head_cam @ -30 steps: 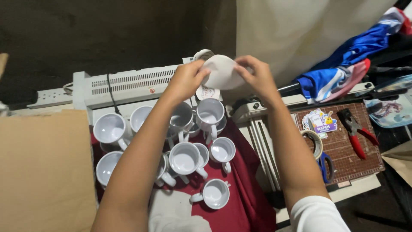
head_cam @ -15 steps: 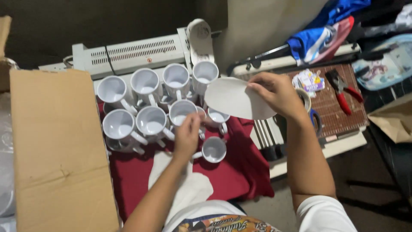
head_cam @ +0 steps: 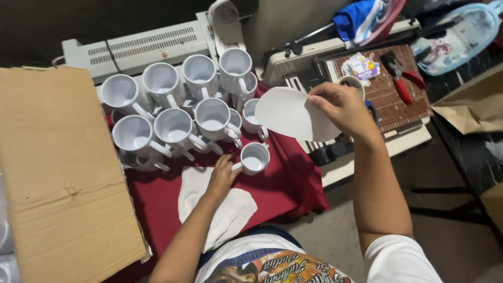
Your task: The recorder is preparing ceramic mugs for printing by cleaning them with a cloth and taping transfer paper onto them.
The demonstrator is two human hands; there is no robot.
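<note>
Holding a round white paper cutout (head_cam: 293, 114) pinched at its right edge between thumb and fingers, the right hand (head_cam: 343, 107) sits in much the same raised spot as half a second ago, above the gap between the mugs and the brown cutting mat (head_cam: 390, 94). The left hand (head_cam: 222, 175) has stayed low on the stack of white paper pieces (head_cam: 222, 212) lying on the red cloth (head_cam: 283, 183); its fingers are curled loosely on the paper, and whether they grip a sheet cannot be told. The single white mug (head_cam: 255, 158) now stands right at its fingertips, handle toward the hand. Behind it, the cluster of white mugs (head_cam: 178, 107) stands upright and stacked in layers, every visible mug empty inside. Lower mugs are mostly hidden beneath the upper ones. A flattened cardboard box (head_cam: 57, 173) runs off the left edge, and red-handled pliers (head_cam: 401, 78) lie on the mat.
</note>
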